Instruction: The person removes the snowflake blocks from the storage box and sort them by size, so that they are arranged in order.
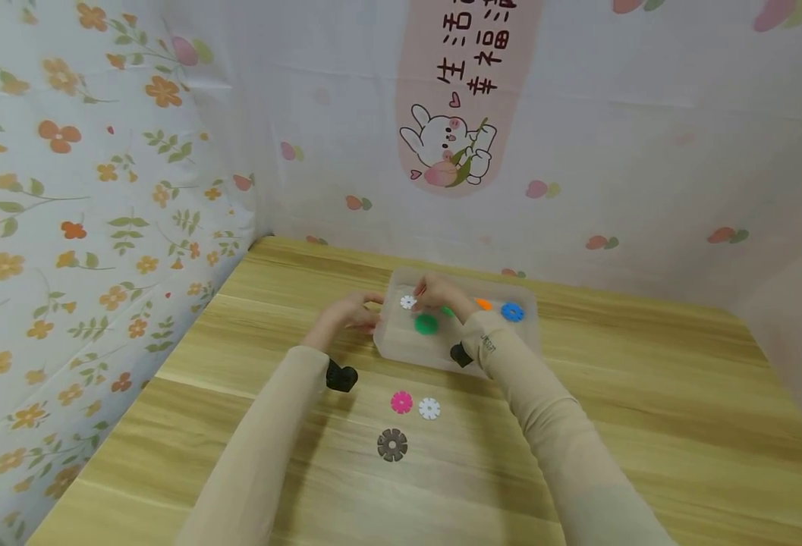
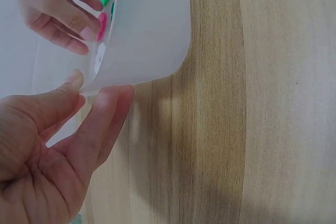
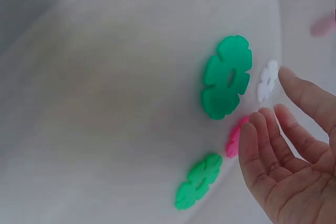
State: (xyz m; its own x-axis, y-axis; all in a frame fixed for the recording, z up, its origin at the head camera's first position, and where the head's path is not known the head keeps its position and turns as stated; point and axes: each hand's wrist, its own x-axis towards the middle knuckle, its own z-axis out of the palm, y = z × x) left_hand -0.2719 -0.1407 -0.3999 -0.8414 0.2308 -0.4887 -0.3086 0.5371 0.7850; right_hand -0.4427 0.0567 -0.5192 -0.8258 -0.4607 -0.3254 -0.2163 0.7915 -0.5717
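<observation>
A translucent plastic box [image 1: 407, 353] stands on the table, holding several flower-shaped plastic discs. My left hand [image 1: 351, 312] pinches the box's rim at its left corner, thumb inside and fingers outside in the left wrist view. My right hand [image 1: 439, 294] reaches down into the box with loosely bent fingers. In the right wrist view its thumb tip is close to a white disc [image 3: 267, 81], and its fingertips partly cover a pink disc [image 3: 235, 139]. Beside them are a dark green disc [image 3: 228, 77] and a lighter green disc [image 3: 199, 181].
An orange disc [image 1: 483, 304] and a blue disc [image 1: 512, 312] are at the box's right side. Nearer me on the wooden table [image 1: 646, 425] lie a pink disc [image 1: 402, 402], a white disc [image 1: 429, 409] and a grey disc [image 1: 392, 445]. Printed cloth [image 1: 332, 152] hangs behind the table.
</observation>
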